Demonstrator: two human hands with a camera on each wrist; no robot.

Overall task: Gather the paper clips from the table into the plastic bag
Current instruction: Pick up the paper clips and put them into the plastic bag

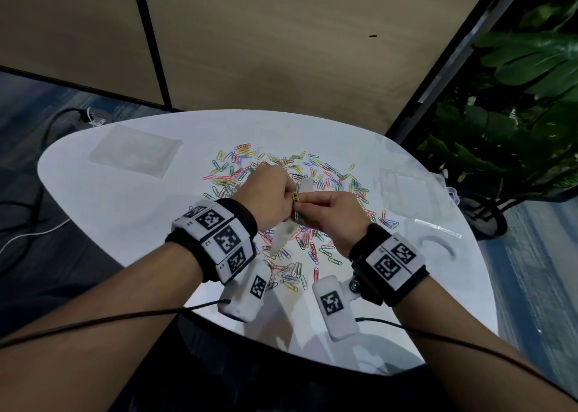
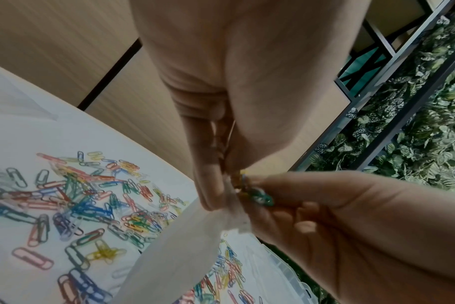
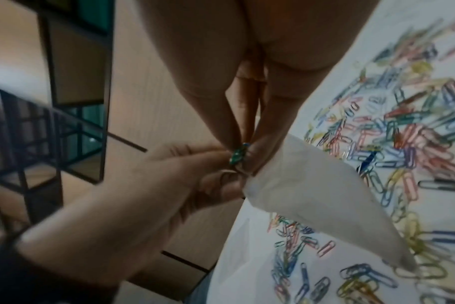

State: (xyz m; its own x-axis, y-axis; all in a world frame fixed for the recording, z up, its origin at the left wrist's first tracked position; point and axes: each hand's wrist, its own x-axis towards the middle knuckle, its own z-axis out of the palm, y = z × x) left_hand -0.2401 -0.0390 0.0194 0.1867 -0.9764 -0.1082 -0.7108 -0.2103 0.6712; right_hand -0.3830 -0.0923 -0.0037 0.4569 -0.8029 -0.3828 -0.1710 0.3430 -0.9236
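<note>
Several coloured paper clips [image 1: 328, 173] lie scattered across the middle of the white table [image 1: 109, 224]. My left hand [image 1: 289, 195] pinches the mouth of a small translucent plastic bag [image 1: 283, 236], which hangs down over the pile. My right hand [image 1: 301, 206] pinches a small bunch of clips, green and yellow among them [image 1: 296, 213], right at the bag's mouth. In the left wrist view the left fingers [image 2: 208, 191] hold the bag [image 2: 185, 246] beside the green clips [image 2: 260, 197]. From the right wrist the green clips [image 3: 238, 156] sit between the right fingertips, against the bag [image 3: 312, 195].
A stack of flat clear bags [image 1: 134, 155] lies at the back left of the table. A clear plastic box [image 1: 413, 192] and a clear strip [image 1: 438, 228] sit at the right. A potted plant [image 1: 516, 114] stands beyond the right edge. Cables run across the floor at left.
</note>
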